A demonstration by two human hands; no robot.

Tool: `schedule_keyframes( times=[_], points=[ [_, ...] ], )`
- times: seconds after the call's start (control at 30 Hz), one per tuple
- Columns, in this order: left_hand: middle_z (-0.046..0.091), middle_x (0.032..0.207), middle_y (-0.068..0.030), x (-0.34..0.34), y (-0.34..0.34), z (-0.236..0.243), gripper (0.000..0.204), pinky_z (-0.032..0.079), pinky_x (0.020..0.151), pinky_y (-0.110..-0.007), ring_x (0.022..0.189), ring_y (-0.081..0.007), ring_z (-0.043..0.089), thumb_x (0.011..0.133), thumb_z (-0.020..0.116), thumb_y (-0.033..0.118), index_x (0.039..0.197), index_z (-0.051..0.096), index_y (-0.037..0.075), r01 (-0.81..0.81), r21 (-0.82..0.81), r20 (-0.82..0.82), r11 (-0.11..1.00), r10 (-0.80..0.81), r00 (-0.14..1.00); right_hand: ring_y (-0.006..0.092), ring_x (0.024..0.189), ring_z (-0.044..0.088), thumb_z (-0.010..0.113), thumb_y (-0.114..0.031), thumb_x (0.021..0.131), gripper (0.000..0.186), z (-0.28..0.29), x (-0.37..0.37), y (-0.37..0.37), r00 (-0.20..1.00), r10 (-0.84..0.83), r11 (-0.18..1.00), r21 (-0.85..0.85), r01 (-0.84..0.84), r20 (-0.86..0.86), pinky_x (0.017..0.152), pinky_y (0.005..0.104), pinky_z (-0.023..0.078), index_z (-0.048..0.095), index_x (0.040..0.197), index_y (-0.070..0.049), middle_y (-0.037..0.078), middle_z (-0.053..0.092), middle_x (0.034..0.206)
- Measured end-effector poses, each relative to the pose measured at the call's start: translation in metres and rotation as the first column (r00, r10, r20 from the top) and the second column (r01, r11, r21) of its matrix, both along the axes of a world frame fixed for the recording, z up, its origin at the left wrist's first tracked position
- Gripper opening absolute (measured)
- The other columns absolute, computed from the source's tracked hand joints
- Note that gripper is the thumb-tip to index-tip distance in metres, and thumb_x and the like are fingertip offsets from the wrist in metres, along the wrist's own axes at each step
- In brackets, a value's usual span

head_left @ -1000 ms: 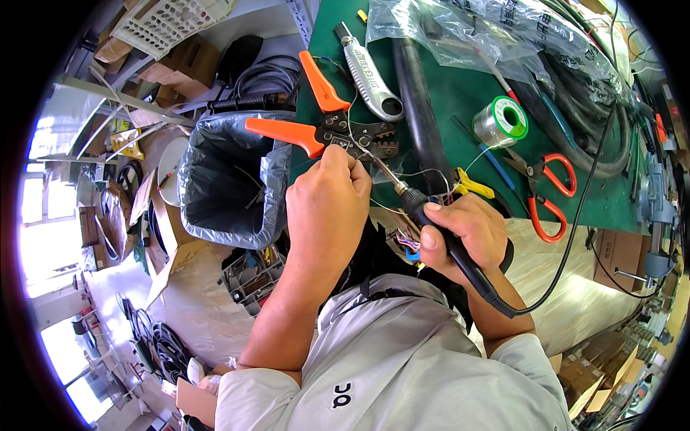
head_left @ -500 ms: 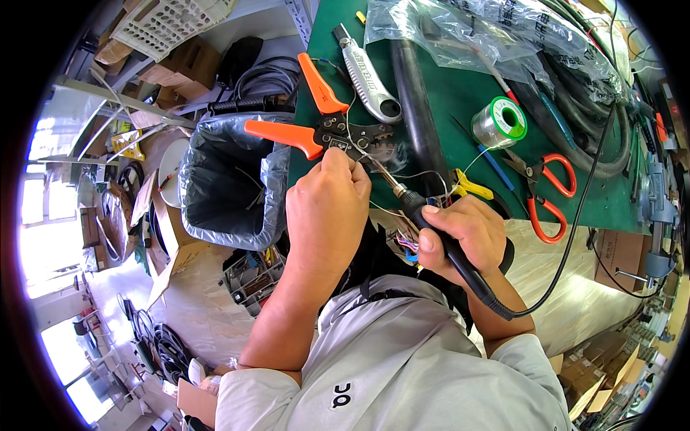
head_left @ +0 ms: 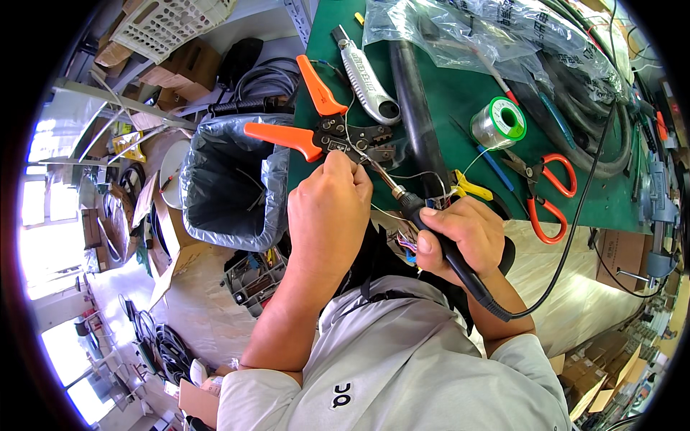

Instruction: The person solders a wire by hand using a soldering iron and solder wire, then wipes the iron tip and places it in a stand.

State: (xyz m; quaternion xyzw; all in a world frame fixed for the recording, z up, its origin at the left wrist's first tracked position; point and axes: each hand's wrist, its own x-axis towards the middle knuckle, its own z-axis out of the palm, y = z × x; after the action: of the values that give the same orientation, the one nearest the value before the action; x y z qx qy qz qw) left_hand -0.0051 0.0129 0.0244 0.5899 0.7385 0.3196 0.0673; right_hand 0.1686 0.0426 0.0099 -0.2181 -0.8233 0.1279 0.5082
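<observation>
In my right hand is a black-handled soldering iron, its metal tip reaching up to the fingertips of my left hand. The left fingers are pinched together, and what they hold is hidden; a thin wire runs beside them. Just beyond the left fingertips lies a wire stripper with orange handles. A thick black cable stretches down the green table, with thin wires coming out near its end. Close by sit a yellow clip-like piece and a solder spool with a green rim.
A utility knife lies beyond the stripper. Red-handled scissors and a blue pen-like stick are on the right. Clear plastic bags and coiled black cables cover the far side. Left of the table stands a lined bin.
Both hands stay nearly in place, with the iron's tip still at the left fingertips. The wisp of smoke near the tip has thinned.
</observation>
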Motion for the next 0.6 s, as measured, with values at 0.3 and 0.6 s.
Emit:
schedule_keyframes(
  times=[0.3, 0.6],
  points=[
    [0.061, 0.064, -0.0160, -0.0007, 0.0000, -0.0029, 0.015, 0.049, 0.051, -0.043, 0.057, -0.0363, 0.062, 0.082, 0.064, 0.006, 0.075, 0.052, 0.002, -0.008, 0.000, 0.010, 1.000, 0.008, 1.000, 0.0182, 0.047, 0.051, 0.072, -0.010, 0.074, 0.016, -0.0011, 0.0000, 0.0004, 1.000, 0.007, 1.000, 0.001, -0.007, -0.005, 0.044, 0.0273, 0.042, 0.065, 0.086, -0.001, 0.004, 0.056, 0.061],
    [0.062, 0.063, -0.0154, 0.0024, 0.0004, 0.0011, 0.012, 0.048, 0.056, -0.035, 0.057, -0.0296, 0.063, 0.079, 0.067, 0.005, 0.074, 0.057, -0.001, -0.064, -0.032, 0.029, 0.997, 0.065, 0.997, 0.0177, 0.047, 0.050, 0.071, -0.010, 0.074, 0.015, -0.0045, 0.0000, 0.0011, 1.000, 0.005, 1.000, 0.018, -0.005, -0.020, 0.044, 0.0270, 0.042, 0.064, 0.085, -0.002, 0.003, 0.056, 0.062]
  ],
)
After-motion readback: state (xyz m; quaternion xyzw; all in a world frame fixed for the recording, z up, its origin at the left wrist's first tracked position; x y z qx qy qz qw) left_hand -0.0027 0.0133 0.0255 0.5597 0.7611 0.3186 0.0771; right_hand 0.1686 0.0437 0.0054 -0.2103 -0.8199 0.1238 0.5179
